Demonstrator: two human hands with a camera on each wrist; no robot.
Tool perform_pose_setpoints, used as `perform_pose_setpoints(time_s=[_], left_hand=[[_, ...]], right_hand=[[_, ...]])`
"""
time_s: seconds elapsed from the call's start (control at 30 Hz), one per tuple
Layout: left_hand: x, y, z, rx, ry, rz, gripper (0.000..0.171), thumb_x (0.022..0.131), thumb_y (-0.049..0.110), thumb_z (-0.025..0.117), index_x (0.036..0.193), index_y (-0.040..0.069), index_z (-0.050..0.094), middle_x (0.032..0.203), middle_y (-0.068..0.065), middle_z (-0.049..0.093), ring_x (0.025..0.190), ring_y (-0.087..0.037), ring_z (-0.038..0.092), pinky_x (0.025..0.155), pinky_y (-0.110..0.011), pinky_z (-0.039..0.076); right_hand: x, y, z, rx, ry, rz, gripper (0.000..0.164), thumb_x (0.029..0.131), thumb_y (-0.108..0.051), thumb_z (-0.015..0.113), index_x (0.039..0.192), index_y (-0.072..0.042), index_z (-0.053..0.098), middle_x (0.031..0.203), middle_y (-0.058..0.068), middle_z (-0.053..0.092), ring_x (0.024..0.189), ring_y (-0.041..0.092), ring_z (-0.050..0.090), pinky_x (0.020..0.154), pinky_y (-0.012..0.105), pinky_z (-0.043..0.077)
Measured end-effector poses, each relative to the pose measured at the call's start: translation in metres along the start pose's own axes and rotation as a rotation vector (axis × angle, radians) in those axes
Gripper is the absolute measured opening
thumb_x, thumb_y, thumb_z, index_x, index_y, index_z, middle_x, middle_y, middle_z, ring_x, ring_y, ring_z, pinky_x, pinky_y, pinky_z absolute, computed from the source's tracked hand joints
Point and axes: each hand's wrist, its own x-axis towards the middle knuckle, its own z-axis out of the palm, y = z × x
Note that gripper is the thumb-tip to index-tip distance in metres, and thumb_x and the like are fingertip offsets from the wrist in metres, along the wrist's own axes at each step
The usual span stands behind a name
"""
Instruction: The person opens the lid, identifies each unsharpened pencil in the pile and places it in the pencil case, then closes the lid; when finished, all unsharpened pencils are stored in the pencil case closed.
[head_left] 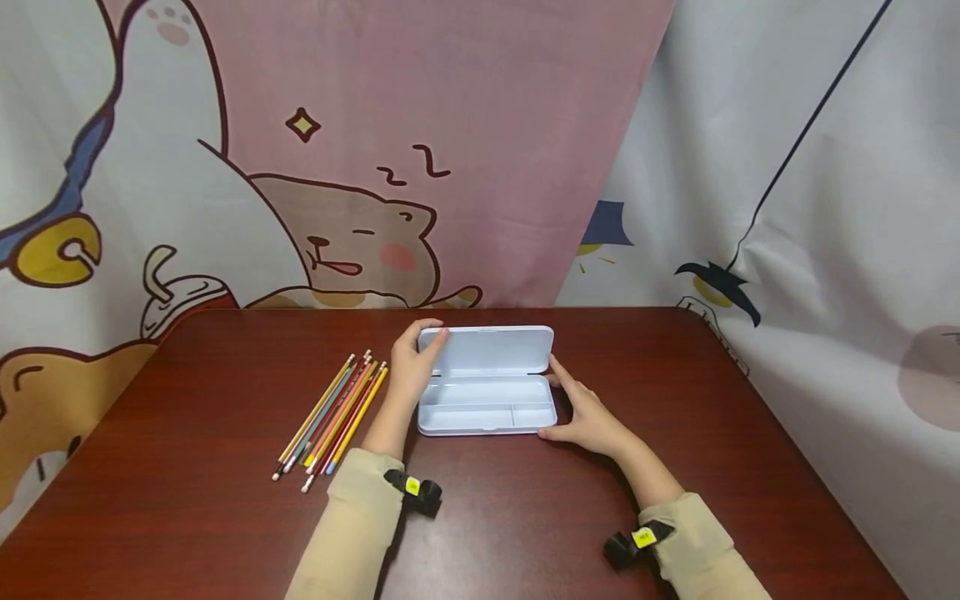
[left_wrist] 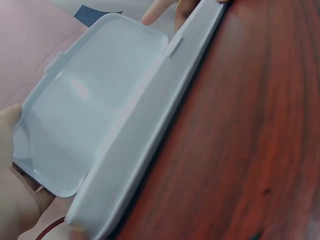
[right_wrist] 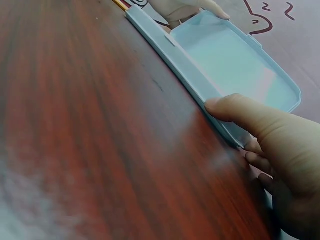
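Observation:
A pale blue-white pencil case [head_left: 465,418] lies open on the table, its lid [head_left: 495,350] tilted up at the back. Inside the base, dividers mark off compartments, with no contents visible. My left hand [head_left: 411,367] pinches the lid's left edge, thumb on the inner face and fingers behind, as the left wrist view also shows of the lid [left_wrist: 85,110]. At the other end, my right hand [head_left: 588,418] grips the base, its thumb [right_wrist: 227,107] at the front right corner and its fingers around the right side.
Several colored pencils [head_left: 333,417] lie in a loose bundle left of the case, beside my left forearm. The dark red-brown table [head_left: 495,525] ends at a cartoon-printed curtain [head_left: 510,167] behind. Each wrist carries a small black camera.

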Motion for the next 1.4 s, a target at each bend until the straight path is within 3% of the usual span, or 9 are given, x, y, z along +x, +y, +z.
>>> perform_pose_setpoints(time_s=[0.23,0.4,0.57,0.9,1.03,1.27,1.4], left_hand=[[-0.001,0.009,-0.01,0.068,-0.048,0.045,0.026,0.091,0.015,0.066,0.114,0.003,0.066,0.116,-0.011,0.065,0.115,-0.019,0.054,0.098,-0.037,0.039],[-0.005,0.016,-0.022,0.122,-0.061,0.047,0.03,0.092,0.017,0.065,0.119,0.005,0.065,0.12,-0.011,0.063,0.109,-0.024,0.058,0.092,-0.04,0.045],[-0.011,0.019,-0.036,0.142,-0.088,0.111,0.029,0.092,0.012,0.065,0.119,0.002,0.064,0.119,-0.014,0.06,0.106,-0.031,0.059,0.091,-0.043,0.046],[-0.028,0.028,-0.068,0.237,-0.108,0.226,0.031,0.089,0.007,0.068,0.119,0.0,0.063,0.114,-0.015,0.063,0.106,-0.032,0.058,0.089,-0.049,0.044],[-0.037,0.032,-0.082,0.269,-0.111,0.244,0.031,0.088,0.007,0.069,0.118,0.002,0.064,0.111,-0.015,0.064,0.106,-0.029,0.059,0.092,-0.047,0.043],[-0.048,0.032,-0.11,0.367,-0.094,0.254,0.031,0.086,0.007,0.071,0.116,0.007,0.065,0.102,-0.007,0.067,0.097,-0.02,0.061,0.083,-0.043,0.044],[-0.053,0.033,-0.126,0.385,-0.101,0.242,0.032,0.086,0.005,0.071,0.117,0.005,0.064,0.099,-0.008,0.066,0.092,-0.019,0.061,0.086,-0.045,0.046]], right_hand=[[0.001,0.0,-0.001,-0.003,0.001,0.003,0.118,0.066,-0.024,0.088,0.155,-0.018,0.01,0.133,0.008,0.051,0.122,0.031,0.042,0.1,0.056,0.022],[0.002,0.0,0.0,-0.013,0.002,0.013,0.119,0.065,-0.024,0.088,0.155,-0.017,0.01,0.133,0.008,0.051,0.122,0.031,0.042,0.099,0.056,0.021],[0.003,-0.001,0.0,-0.003,0.003,0.021,0.119,0.065,-0.022,0.088,0.155,-0.018,0.01,0.133,0.008,0.051,0.122,0.03,0.042,0.1,0.055,0.019],[0.002,-0.002,0.0,-0.003,0.005,0.017,0.118,0.065,-0.023,0.087,0.155,-0.016,0.01,0.134,0.009,0.05,0.121,0.03,0.043,0.099,0.054,0.02],[0.001,-0.001,0.002,-0.015,0.006,0.019,0.118,0.066,-0.024,0.087,0.155,-0.017,0.01,0.134,0.008,0.05,0.121,0.03,0.043,0.098,0.054,0.021],[0.001,0.0,0.002,-0.015,0.01,0.021,0.118,0.066,-0.025,0.087,0.155,-0.017,0.011,0.134,0.008,0.05,0.121,0.03,0.043,0.097,0.053,0.021],[0.001,0.001,0.002,-0.018,0.01,0.016,0.118,0.066,-0.025,0.087,0.155,-0.017,0.011,0.134,0.008,0.05,0.121,0.03,0.043,0.097,0.053,0.021]])
